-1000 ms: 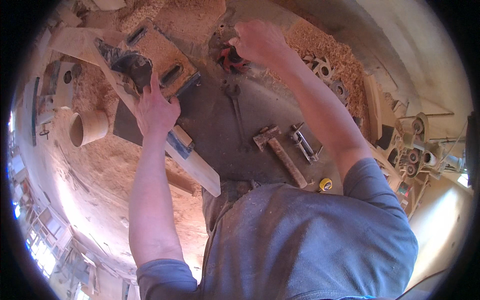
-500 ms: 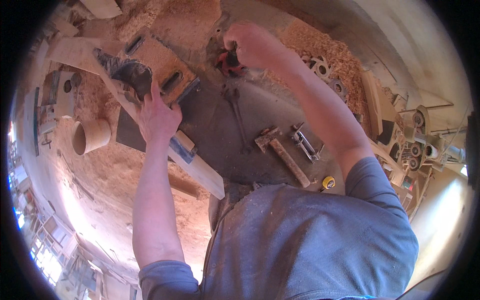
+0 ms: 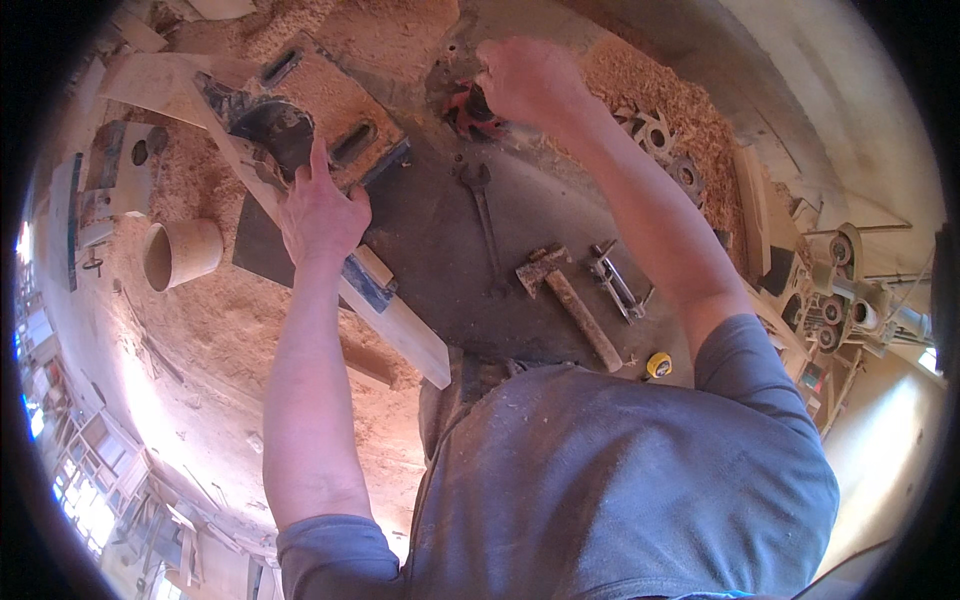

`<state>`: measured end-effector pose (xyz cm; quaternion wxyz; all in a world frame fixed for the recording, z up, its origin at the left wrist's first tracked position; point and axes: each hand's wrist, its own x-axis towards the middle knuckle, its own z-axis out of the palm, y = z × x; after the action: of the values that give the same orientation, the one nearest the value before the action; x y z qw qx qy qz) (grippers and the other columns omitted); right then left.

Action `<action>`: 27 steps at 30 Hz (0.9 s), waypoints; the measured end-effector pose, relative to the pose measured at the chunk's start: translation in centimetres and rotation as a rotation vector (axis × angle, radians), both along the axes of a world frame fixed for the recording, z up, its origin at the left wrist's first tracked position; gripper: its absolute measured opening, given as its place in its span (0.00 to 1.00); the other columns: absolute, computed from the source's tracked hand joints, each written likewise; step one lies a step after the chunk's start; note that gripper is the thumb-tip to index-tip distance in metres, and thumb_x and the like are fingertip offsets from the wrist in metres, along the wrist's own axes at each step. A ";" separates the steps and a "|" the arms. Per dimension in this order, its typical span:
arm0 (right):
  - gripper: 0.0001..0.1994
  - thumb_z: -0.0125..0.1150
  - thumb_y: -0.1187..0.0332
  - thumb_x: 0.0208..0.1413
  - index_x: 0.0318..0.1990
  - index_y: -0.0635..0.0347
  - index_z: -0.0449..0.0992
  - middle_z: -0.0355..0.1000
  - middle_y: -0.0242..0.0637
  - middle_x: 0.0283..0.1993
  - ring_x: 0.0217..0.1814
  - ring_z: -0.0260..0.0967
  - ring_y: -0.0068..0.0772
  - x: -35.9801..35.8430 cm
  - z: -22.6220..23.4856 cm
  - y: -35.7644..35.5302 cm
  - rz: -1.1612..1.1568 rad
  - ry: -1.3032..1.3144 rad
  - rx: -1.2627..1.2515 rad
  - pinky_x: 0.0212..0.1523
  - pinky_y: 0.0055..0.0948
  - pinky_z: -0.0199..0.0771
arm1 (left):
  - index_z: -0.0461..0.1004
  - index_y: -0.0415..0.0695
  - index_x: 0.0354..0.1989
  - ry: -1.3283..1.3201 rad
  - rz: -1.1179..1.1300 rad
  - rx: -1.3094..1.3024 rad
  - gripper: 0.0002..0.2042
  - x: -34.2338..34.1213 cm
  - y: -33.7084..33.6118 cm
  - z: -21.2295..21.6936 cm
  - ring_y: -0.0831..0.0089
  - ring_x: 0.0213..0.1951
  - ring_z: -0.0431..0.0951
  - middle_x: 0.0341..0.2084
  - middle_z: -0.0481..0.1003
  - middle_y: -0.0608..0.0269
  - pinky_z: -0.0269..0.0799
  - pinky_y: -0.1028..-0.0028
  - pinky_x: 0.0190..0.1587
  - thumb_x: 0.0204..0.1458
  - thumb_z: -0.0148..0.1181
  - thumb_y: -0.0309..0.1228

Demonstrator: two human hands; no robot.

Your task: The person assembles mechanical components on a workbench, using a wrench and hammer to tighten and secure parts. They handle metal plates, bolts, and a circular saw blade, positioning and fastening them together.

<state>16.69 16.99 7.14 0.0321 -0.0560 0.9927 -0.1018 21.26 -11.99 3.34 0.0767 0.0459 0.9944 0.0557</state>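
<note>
Two bare hands seen. Left hand point(image 3: 325, 215) is laid over one long pale board point(image 3: 415, 345), thumb and index spread wide, index pointed at one dark curved hood point(image 3: 280, 132); other fingers are hidden, so whether the board is gripped can't be told. Right hand point(image 3: 535, 82) is curled narrow at the top of one red cutter head point(image 3: 467, 112); what is held inside is hidden, can't be told.

Cutter head is set at the far part of one dark metal table point(image 3: 430, 250). One slotted plate point(image 3: 350, 95), two slots counted, is placed between hood and cutter, dusted with shavings. One small wood block point(image 3: 374, 265) is seen beside the board, just below the left hand.

Loose on the table: one open-ended wrench point(image 3: 484, 215), one hammer point(image 3: 572, 305), one silver metal tool point(image 3: 617, 285), one yellow tape measure point(image 3: 658, 365). At least two metal rings point(image 3: 655, 138) are lined up at the right edge by piled shavings point(image 3: 650, 85). Far left, one pale hollow cylinder point(image 3: 195, 252) is tipped on its side.
</note>
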 end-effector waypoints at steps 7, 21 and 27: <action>0.11 0.62 0.72 0.53 0.44 0.56 0.80 0.78 0.49 0.43 0.49 0.77 0.58 0.3 0.2 0.4 0.000 0.064 -0.058 0.47 0.54 0.76 | 0.54 0.50 0.76 -0.007 0.008 -0.001 0.40 0.1 0.0 0.0 0.48 0.55 0.79 0.53 0.75 0.44 0.73 0.53 0.59 0.55 0.64 0.40; 0.06 0.63 0.70 0.56 0.40 0.58 0.81 0.78 0.47 0.51 0.55 0.76 0.56 0.2 2.1 -0.5 0.055 -0.107 0.023 0.51 0.52 0.77 | 0.51 0.51 0.78 0.004 0.012 -0.020 0.42 0.3 -0.1 -0.2 0.50 0.58 0.77 0.56 0.73 0.45 0.70 0.54 0.63 0.55 0.65 0.39; 0.07 0.64 0.72 0.54 0.41 0.58 0.81 0.77 0.46 0.49 0.54 0.75 0.56 0.3 -0.1 0.2 0.012 0.088 -0.095 0.51 0.51 0.77 | 0.51 0.52 0.78 -0.059 0.035 -0.015 0.41 0.1 0.7 1.0 0.48 0.60 0.75 0.59 0.72 0.44 0.69 0.53 0.64 0.56 0.64 0.38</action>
<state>17.04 17.20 7.06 -0.0137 -0.0678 0.9869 -0.1458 21.38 -11.32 4.30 0.1055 0.0260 0.9928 0.0509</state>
